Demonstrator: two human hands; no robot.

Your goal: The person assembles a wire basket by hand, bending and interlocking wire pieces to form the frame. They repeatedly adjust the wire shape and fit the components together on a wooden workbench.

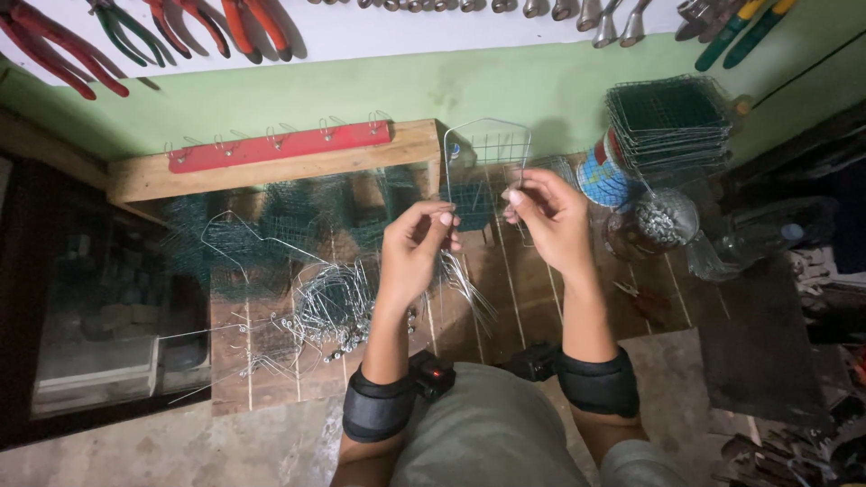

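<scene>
Wire frame (488, 144) held upright before me, above the table (532, 298).
My left hand (413, 248) fingers pinch thin wires (465, 280); right hand (550, 216) fingers grip the frame's lower edge.

The left hand (417, 243) and right hand (548, 219) pinch a bent wire frame (485, 149), held upright above a wooden floor (532, 302). A wire pile (329, 311) lies left; stacked mesh baskets (667, 122) stand right.

You wear a black padded wristband on each forearm, the left one (379, 406) carrying a small red-lit device; grey trousers.
</scene>
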